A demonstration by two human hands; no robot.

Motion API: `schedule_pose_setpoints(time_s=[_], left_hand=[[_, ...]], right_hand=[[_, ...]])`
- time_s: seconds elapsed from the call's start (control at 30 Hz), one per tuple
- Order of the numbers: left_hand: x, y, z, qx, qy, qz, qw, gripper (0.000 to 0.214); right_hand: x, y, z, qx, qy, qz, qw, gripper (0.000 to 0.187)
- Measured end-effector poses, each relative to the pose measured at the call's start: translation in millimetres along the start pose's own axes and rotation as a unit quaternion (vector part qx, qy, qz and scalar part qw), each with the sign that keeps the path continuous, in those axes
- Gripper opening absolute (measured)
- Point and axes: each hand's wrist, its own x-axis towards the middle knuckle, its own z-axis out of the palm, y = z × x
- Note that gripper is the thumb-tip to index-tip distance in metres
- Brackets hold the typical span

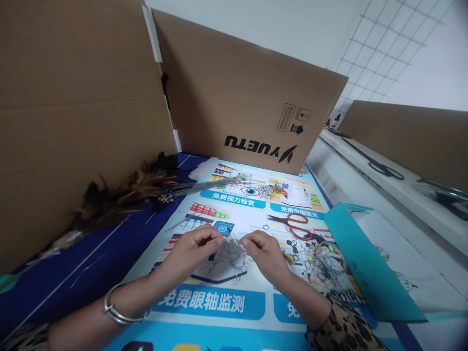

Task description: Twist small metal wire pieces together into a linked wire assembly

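My left hand (201, 248) and my right hand (266, 253) face each other above the printed sheet, fingertips pinched a short gap apart. Fine, pale strands that look like thin wire run at both sets of fingertips; their exact ends are too small to follow. Just below and between the hands lies a loose tangle of thin wire (232, 258). Scissors with red handles (299, 226) rest beyond my right hand, blades pointing left. To its right spreads a pile of small wire pieces and rings (325, 270), with a roll of clear tape (332, 257) among them.
Brown feathers (127, 192) lie along the left on blue cloth (120, 243). A bundle of straight wires (208, 184) stretches across the back. Cardboard panels (237, 97) wall off the left and rear. A teal-edged tray (373, 268) stands at right, beside a white ledge holding black scissors (385, 169).
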Motion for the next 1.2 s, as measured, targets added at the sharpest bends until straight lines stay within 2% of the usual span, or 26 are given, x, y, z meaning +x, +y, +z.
schedule_pose_setpoints(time_s=[0.2,0.33,0.47,0.57,0.67,0.77,0.97,1.1,1.2], left_hand=[[4,-1,5.5,-0.033,-0.004,-0.036,0.999,0.019],[5,-4,9.4,0.016,-0.018,0.01,1.0,0.016],[5,-2,11.4,0.062,-0.015,0.051,0.997,0.016],[4,-1,11.9,0.07,-0.012,0.056,0.996,0.016],[3,-2,12.9,0.044,-0.021,0.026,0.998,0.018],[3,-3,15.3,-0.026,-0.001,-0.029,0.999,0.019],[-1,-3,19.1,-0.185,-0.008,-0.104,0.977,0.023],[-3,-5,18.5,-0.211,-0.017,-0.109,0.971,0.021],[-3,-5,18.0,-0.209,-0.031,-0.119,0.97,0.021]], right_hand=[[3,-5,7,0.019,0.013,0.014,1.0,0.013],[3,-5,14,0.034,0.016,0.0,0.999,0.011],[2,-5,18,-0.005,0.032,-0.031,0.999,0.011],[1,-6,19,-0.042,0.041,-0.058,0.997,0.014],[-3,-7,21,-0.076,0.045,-0.1,0.991,0.02],[-9,-8,24,-0.097,0.038,-0.133,0.986,0.028],[-16,-7,31,-0.069,0.032,-0.145,0.986,0.036],[-18,-3,33,-0.052,0.033,-0.148,0.987,0.037],[-18,1,32,-0.043,0.037,-0.126,0.99,0.029]])
